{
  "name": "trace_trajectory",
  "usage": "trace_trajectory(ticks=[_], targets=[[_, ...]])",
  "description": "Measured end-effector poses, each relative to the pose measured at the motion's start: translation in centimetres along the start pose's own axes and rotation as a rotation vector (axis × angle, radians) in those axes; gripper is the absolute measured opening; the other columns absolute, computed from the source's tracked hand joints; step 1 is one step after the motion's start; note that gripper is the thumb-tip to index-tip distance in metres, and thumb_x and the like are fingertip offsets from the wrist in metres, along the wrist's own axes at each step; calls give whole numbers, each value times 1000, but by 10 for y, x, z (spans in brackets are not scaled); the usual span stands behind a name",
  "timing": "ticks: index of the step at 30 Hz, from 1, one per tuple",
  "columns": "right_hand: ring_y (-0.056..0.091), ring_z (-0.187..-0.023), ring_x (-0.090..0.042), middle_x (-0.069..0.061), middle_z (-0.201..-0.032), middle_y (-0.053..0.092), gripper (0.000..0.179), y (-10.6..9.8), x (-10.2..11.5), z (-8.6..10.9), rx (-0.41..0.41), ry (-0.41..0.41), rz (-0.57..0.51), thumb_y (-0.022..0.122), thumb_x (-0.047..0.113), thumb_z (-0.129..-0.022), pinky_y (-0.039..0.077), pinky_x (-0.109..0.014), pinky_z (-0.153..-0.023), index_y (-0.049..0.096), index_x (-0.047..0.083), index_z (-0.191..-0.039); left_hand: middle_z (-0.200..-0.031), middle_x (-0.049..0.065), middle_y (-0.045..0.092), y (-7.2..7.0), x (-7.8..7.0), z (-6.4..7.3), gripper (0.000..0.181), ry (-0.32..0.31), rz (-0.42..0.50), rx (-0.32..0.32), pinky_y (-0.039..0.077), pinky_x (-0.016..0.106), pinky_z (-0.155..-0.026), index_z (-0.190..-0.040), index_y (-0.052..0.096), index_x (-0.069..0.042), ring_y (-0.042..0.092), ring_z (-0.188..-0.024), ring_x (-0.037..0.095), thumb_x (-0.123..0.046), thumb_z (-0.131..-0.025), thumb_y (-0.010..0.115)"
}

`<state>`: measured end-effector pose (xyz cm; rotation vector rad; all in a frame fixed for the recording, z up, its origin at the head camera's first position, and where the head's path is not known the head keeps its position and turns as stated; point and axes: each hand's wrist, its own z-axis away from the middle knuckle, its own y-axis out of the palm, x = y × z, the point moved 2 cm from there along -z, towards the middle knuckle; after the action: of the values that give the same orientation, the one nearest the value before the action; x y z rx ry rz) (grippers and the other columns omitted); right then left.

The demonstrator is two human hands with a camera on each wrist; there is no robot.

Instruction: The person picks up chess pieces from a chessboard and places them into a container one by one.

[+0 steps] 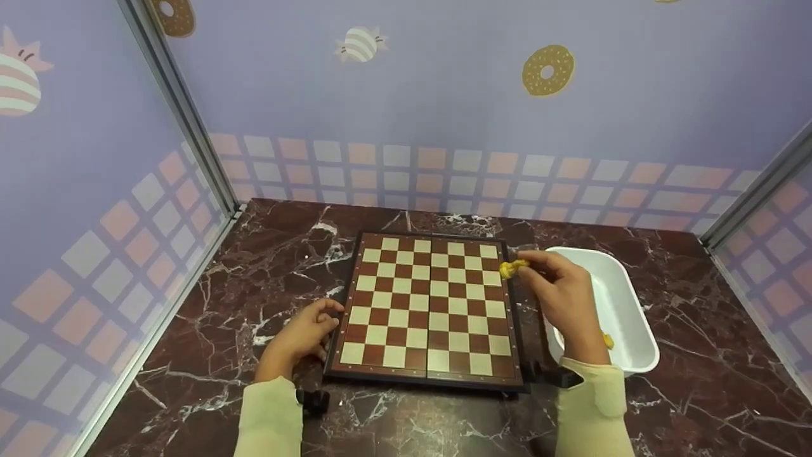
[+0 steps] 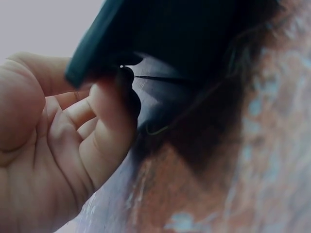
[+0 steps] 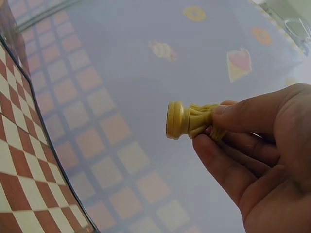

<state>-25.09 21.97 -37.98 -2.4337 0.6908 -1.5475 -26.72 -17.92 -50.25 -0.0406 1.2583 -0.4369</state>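
Observation:
A brown and cream chessboard [image 1: 419,304] lies unfolded on the table, its squares bare. At its left edge, my left hand [image 1: 309,333] grips the dark rim; in the left wrist view the fingers [image 2: 109,121] curl round the rim's underside. My right hand [image 1: 561,292] pinches a yellow chess knight [image 1: 512,268] between thumb and fingers. The knight overlaps the board's upper right edge in the head view. In the right wrist view, the round base of the knight [image 3: 179,120] points left and its head is partly hidden by the fingers.
Right of the board stands a white plastic tray [image 1: 625,292], partly behind the right forearm, with a small yellow piece [image 1: 608,341] in it. Patterned wall panels [image 1: 444,95] enclose the back and sides of the dark marbled table [image 1: 222,330].

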Motion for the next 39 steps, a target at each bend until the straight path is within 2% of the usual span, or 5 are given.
trace_trajectory(ticks=[9, 16, 21, 28, 39], targets=[[61, -70, -2, -13, -92, 69, 20, -21, 12, 0, -70, 98, 46, 67, 7, -81, 49, -14, -58, 68, 4, -100, -73, 5, 43, -1, -4, -2, 26, -3, 10, 17, 46, 33, -41, -121, 45, -12, 45, -49, 17, -11, -95, 44], [57, -65, -3, -3, -85, 68, 24, -36, -4, -1, -92, 208, 80, 66, 12, -82, 48, -16, -56, 66, 3, -105, -72, 6, 45, 1, -3, -2, 25, 4, 4, 11, 46, 32, -40, -120, 47, -13, 46, -48, 17, -10, -95, 45], [53, -58, -9, -5, -79, 65, 23, -41, -20, -3, -113, 221, 90, 66, 10, -82, 45, -18, -51, 67, 5, -104, -74, 6, 47, 2, 0, -3, 24, 3, -3, 7, 47, 33, -40, -119, 47, -14, 47, -48, 16, -10, -94, 45], [59, -76, -1, -3, -92, 68, 22, -50, -55, -7, -160, 227, 149, 68, 19, -81, 46, -12, -68, 69, 14, -103, -70, 5, 44, -1, -4, -2, 23, -24, -27, -13, 46, 33, -40, -117, 48, -18, 41, -48, 16, -13, -95, 46], [58, -78, 2, 5, -88, 66, 24, -63, -83, -4, -189, 402, 201, 66, 23, -83, 44, -15, -72, 67, 14, -106, -71, 4, 43, 0, -2, -1, 25, -19, -16, 13, 47, 33, -41, -119, 46, -15, 41, -49, 15, -14, -94, 48]])
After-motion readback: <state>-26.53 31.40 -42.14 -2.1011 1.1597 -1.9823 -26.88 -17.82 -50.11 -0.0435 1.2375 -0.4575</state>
